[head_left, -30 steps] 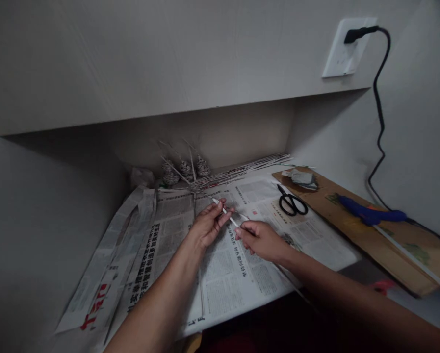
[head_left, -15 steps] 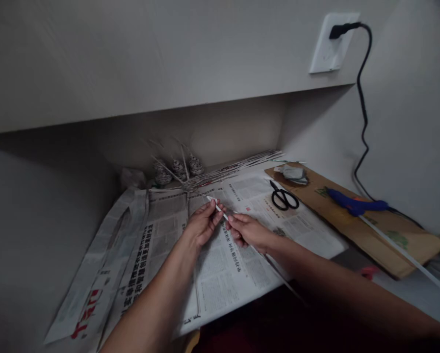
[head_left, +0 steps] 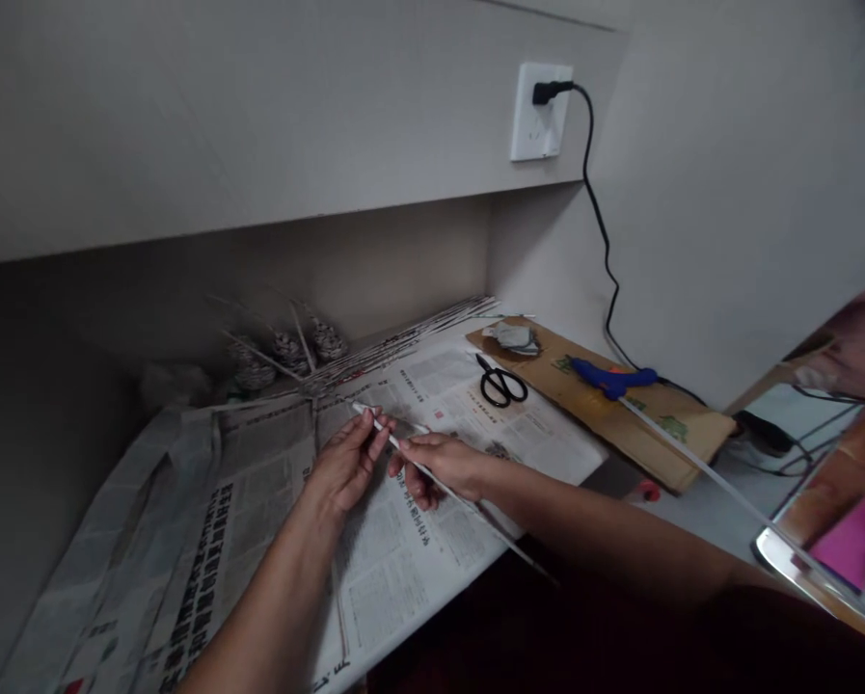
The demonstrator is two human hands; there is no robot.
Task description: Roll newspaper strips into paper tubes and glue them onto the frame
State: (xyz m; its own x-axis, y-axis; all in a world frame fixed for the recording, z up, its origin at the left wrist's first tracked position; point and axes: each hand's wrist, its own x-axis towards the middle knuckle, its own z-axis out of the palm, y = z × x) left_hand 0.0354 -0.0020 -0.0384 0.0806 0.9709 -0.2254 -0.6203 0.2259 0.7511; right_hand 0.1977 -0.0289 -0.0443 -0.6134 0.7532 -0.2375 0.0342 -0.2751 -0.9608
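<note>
A thin rolled paper stick (head_left: 468, 501) slants between my two hands above newspaper sheets (head_left: 381, 569). My left hand (head_left: 349, 458) pinches it near its pale far end. Just behind on the same stick, my right hand (head_left: 432, 467) is closed, thumb on top and fingers curled beneath. The stick's other end runs back under my right forearm, past the table's front edge. Beyond my hands lies a bundle of long thin paper sticks (head_left: 403, 339). Black-handled scissors (head_left: 502, 386) rest on the newspaper to the right.
Several small woven cones (head_left: 327, 339) stand at the back left. On the right, a cardboard sheet (head_left: 663, 434) carries a blue glue gun (head_left: 612, 378) with a long glue stick and a grey wad (head_left: 513, 337). A black cord (head_left: 606, 241) hangs from the wall socket (head_left: 540, 111).
The view has turned right, so the scene sits further left and a pink item shows at the right edge. My right hand has shifted slightly along the paper stick, and more of it shows.
</note>
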